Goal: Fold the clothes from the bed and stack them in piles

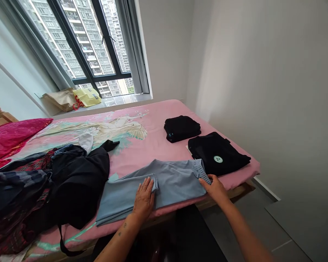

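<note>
**At lower centre of the frame, two hands on pale blue trousers**

Across the lower centre, the pale blue trousers lie along the near edge of a bed with a pink sheet, one leg part folded back over the rest. The left hand rests palm down on the folded layer, its fingers stretched out and close together, gripping nothing. The right hand pinches the elastic waistband between thumb and fingers at the trousers' right end.

Right of centre, a black garment with a round pale badge lies just beyond the waistband; whether they touch, I cannot tell. Behind it sits a folded black bundle. At lower left, a heap of dark clothes spreads near the trousers' other end. At upper left, a yellow bag and a brown paper bag stand on the sill below the window.
</note>
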Motion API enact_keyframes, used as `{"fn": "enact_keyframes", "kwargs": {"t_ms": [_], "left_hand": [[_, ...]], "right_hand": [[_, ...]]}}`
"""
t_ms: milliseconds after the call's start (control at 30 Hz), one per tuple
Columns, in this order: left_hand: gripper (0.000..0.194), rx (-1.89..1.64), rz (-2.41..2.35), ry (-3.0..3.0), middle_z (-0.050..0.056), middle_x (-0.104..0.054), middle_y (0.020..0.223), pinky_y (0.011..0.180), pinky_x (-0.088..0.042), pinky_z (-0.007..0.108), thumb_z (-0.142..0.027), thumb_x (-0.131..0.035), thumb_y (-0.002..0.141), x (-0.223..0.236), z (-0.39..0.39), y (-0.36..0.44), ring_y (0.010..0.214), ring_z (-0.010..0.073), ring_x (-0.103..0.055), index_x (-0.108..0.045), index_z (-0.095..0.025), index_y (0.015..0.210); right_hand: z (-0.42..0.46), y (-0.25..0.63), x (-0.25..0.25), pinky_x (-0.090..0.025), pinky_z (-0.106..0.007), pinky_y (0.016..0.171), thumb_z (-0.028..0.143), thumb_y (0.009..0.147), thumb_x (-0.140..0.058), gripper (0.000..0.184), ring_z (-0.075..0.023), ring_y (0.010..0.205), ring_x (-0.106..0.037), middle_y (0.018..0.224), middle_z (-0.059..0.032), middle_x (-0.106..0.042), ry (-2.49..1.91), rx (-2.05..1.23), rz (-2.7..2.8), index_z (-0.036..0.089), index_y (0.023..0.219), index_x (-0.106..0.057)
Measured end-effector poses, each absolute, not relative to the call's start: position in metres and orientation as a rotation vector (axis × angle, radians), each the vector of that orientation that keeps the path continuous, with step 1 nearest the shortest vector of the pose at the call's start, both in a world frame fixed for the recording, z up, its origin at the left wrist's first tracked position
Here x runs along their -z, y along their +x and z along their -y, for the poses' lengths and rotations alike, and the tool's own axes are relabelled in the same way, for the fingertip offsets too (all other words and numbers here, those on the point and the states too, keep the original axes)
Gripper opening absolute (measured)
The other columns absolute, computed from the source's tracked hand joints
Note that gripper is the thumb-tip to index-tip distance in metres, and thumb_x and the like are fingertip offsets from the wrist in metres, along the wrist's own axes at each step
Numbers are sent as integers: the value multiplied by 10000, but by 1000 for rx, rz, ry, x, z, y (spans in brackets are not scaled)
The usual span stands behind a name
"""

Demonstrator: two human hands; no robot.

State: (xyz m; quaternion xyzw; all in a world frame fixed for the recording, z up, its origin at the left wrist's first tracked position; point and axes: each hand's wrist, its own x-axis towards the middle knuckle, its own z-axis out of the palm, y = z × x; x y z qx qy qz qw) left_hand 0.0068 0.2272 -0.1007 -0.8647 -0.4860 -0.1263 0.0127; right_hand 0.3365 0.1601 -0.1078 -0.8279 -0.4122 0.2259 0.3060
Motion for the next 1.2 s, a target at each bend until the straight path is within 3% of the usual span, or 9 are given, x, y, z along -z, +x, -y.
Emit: {"fn": "enact_keyframes", "kwargs": {"t_ms": [233, 400, 567, 733, 867, 1033, 1200], "left_hand": [[499, 270, 1446, -2635, 97, -386, 1463, 1100, -279, 511, -210, -420, 867, 107, -222, 8, 1360, 261, -334, -454, -180, 1363], [508, 279, 1403, -2601, 97, -343, 1487, 1110, -239, 512, -371, -419, 907, 114, -219, 7, 1377, 268, -298, -407, -246, 1399], [532, 233, 1426, -2633, 85, -305, 1506, 1113, -202, 535, -432, -410, 907, 112, -219, 7, 1392, 277, -259, -367, -286, 1417], [573, 176, 1476, -2705, 45, -231, 1532, 1127, -139, 553, -459, -402, 901, 106, -216, 7, 1416, 286, -175, -318, -278, 1439], [623, 114, 1518, -2787, 35, -182, 1543, 1124, -125, 572, -499, -395, 890, 98, -213, 7, 1423, 294, -133, -269, -273, 1456], [757, 90, 1603, -2827, 53, -147, 1548, 1118, -118, 591, -639, -376, 842, 86, -211, 12, 1422, 311, -125, -223, -248, 1471], [843, 96, 1630, -2881, 86, -136, 1547, 1102, -27, 638, -719, -319, 815, 74, -204, 27, 1424, 317, -115, -198, -211, 1476]], "right_hand": [[-171, 341, 103, -429, -335, 790, 518, 703, -604, 478, -270, 956, -606, 1015, -106, -660, -2063, -698, 1124, 172, 1033, -571], [-176, 343, 87, -425, -307, 730, 523, 784, -489, 347, -230, 849, -613, 894, -45, -670, -1993, -643, 1098, 216, 922, -576], [-174, 345, 85, -421, -359, 781, 454, 771, -500, 307, -261, 867, -602, 898, -60, -657, -2022, -571, 965, 211, 953, -543], [-169, 340, 91, -414, -466, 879, 464, 662, -620, 514, -337, 990, -589, 1003, -137, -641, -1985, -646, 822, 170, 1065, -498], [-171, 337, 80, -478, -455, 855, 437, 556, -705, 550, -327, 967, -616, 959, -127, -664, -1777, -880, 718, 183, 1008, -522], [-169, 329, 60, -563, -403, 741, 411, 569, -677, 403, -283, 920, -649, 941, -96, -685, -1378, -1269, 596, 183, 881, -560], [-160, 331, 49, -583, -418, 753, 349, 560, -666, 323, -285, 959, -643, 860, -63, -687, -1173, -1361, 441, 198, 820, -549]]}}
